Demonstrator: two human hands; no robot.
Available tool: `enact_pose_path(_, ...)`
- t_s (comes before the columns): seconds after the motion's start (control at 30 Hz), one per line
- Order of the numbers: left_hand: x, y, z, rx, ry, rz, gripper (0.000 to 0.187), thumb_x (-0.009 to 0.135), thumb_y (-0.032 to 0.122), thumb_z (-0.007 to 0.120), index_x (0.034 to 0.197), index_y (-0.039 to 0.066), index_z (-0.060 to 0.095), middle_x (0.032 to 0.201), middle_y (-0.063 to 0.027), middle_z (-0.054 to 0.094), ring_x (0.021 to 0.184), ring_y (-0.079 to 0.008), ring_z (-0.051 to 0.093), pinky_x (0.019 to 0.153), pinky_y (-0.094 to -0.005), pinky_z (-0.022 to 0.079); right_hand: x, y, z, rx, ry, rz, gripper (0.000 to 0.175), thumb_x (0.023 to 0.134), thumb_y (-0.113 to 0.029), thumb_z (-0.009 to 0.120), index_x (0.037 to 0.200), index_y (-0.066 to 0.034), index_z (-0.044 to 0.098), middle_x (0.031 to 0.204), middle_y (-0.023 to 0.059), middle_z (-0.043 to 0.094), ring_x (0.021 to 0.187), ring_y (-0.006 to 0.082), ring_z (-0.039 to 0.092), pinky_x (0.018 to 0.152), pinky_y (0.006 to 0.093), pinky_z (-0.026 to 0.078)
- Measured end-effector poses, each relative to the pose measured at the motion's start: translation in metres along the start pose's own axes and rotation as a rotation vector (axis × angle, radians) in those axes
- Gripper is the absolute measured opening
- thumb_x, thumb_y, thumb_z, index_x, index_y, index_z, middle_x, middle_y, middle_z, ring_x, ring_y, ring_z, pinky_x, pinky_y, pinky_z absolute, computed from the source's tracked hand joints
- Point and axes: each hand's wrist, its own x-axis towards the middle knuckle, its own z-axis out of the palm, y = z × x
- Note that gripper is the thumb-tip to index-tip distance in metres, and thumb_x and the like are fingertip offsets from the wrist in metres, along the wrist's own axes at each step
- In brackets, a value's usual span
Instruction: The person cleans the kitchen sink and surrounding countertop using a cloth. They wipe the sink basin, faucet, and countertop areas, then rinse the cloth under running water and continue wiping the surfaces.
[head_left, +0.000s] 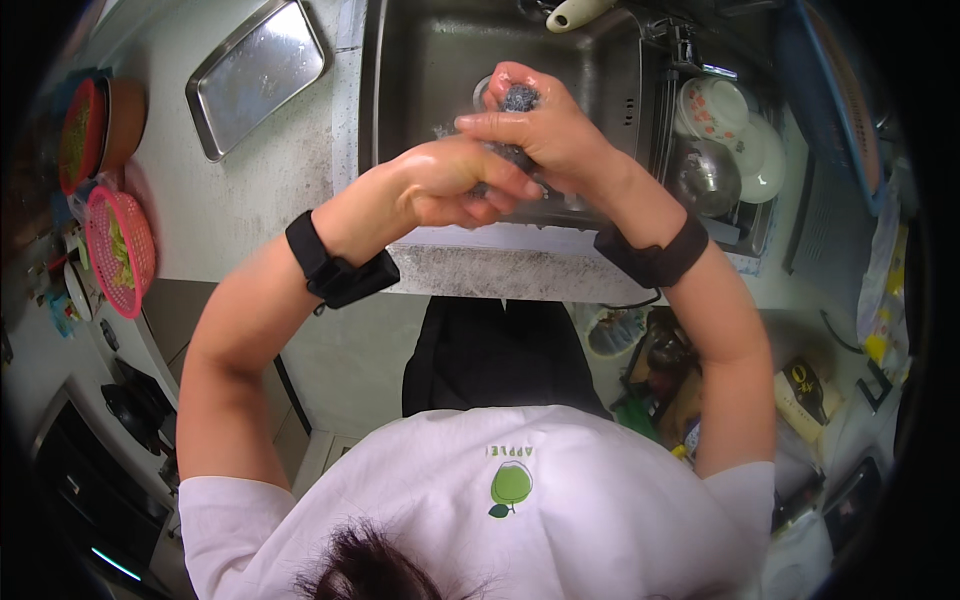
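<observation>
Over the stainless steel sink (439, 67), a wet grey cloth or scrubbing pad (520, 99) is bunched between both hands. My left hand (457, 180) grips its lower end, close to the sink's front edge. Curled around the upper part is my right hand (559, 124), with a grey bulge showing between thumb and fingers. Both hands look wet, and water drops show beneath them. Most of the grey material is hidden by the fingers, so its exact kind cannot be told. Behind the hands, the sink drain (482, 91) is partly covered.
A rectangular metal tray (259, 79) lies on the left counter. Farther left are a pink colander (124, 251) with greens and a red basket (81, 135). Right of the sink, a floral bowl (712, 109), white plates (769, 161) and a metal bowl (705, 178) stand below the faucet (682, 49).
</observation>
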Motion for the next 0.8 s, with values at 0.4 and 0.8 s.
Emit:
enact_pose_path(0.4,0.051,-0.001,-0.018,0.817,0.528,0.457,0.020,0.064,0.008,0.066,0.080,-0.002,0.059,0.066,-0.0127,0.060,0.061,-0.0238,0.060,0.051,-0.0335,0.045,0.031,0.021,0.012,-0.435,0.589,0.036,0.014,0.068,0.000,0.062,0.070,-0.0030,0.048,0.062,0.0030,0.045,0.060,0.0119,0.040,0.056,0.0283,0.040)
enact_pose_path(0.8,0.080,-0.006,-0.047,1.366,0.878,0.714,0.032,0.072,0.026,0.061,0.092,0.001,0.060,0.076,-0.0217,0.064,0.076,-0.0388,0.062,0.068,-0.0443,0.050,0.065,0.082,-0.003,-0.194,1.000,0.049,0.013,0.064,0.007,0.051,0.063,-0.0054,0.048,0.061,0.0008,0.045,0.059,0.0108,0.042,0.053,0.0283,0.039)
